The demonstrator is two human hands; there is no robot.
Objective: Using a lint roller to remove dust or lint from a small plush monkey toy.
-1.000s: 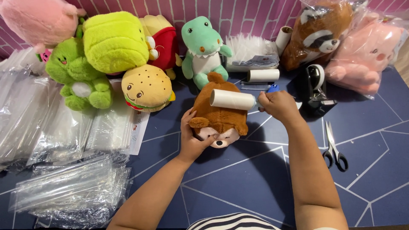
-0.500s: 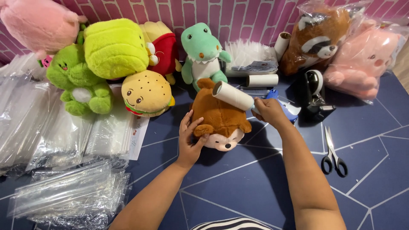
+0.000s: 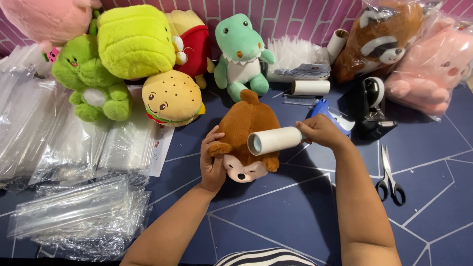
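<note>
Head view looks straight down on a dark blue tabletop [image 3: 276,221] marked with thin pale lines. At the centre of the frame lies a brown plush animal [image 3: 245,140], face toward the bottom edge. The left hand [image 3: 212,162] grips its left flank, fingers curled and clamped on the fur. The right hand [image 3: 320,132] is closed around the handle of a white lint roller [image 3: 275,141], whose roll lies across the plush's back, touching it.

Just beyond the right hand sits a blue object [image 3: 329,112], partly hidden by the hand. Further up lie a spare white roll [image 3: 310,87] and, upper centre, a green dinosaur plush [image 3: 241,54] standing upright. To its left are a burger-shaped plush [image 3: 172,101], a red and yellow plush [image 3: 194,42], a large lime-green plush [image 3: 134,42] and a green frog-like plush [image 3: 91,81]. A pink plush [image 3: 47,19] fills the upper left corner.

Stacks of clear plastic bags [image 3: 74,148] cover the left side, with another crumpled heap at lower left. At upper right, a brown raccoon plush [image 3: 382,42] and a pink plush in a bag [image 3: 433,69] lean against the pink brick wall [image 3: 276,15]. A black tape dispenser [image 3: 372,106] stands right of centre, and scissors [image 3: 389,175] lie well apart at the right. Nothing lies between the hands and the brown plush.
</note>
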